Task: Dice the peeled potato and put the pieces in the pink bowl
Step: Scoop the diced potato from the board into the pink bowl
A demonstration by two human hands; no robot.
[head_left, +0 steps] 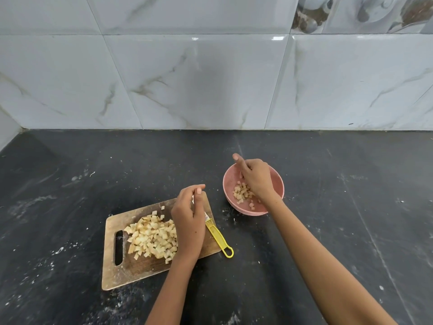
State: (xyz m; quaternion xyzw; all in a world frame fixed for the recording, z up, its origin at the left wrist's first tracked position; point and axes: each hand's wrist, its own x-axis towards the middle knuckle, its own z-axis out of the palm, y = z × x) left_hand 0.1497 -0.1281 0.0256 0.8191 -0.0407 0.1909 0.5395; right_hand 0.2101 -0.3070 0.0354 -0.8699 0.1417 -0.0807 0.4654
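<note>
Evidently the dicing is done and the moving has begun; most of the potato (153, 239) lies as a heap of dice on the board (143, 269), left of the bowl (228, 177), while a smaller lot already sits inside the bowl, toward its near wall. The right hand (255, 178) hangs over the bowl with fingers bent downward and the forefinger poking out toward the wall; whether it grips any dice or has let them fall I cannot tell, since the palm faces away; that pose would suit dropping a handful. The left hand (189, 221) hovers above the board edge nearest the bowl, fingers loosely curled, thumb and forefinger close together; it seems to hold nothing, though a small piece pinched there cannot be ruled out; likely it waits beside the heap to gather the next load. The knife (216, 233) lies on the board's bowl-side edge, its yellow handle jutting onto the counter (328, 184), blade partly hidden under the left hand; parked there it frees both hands for scooping. Much of the heap remains to carry over.
</note>
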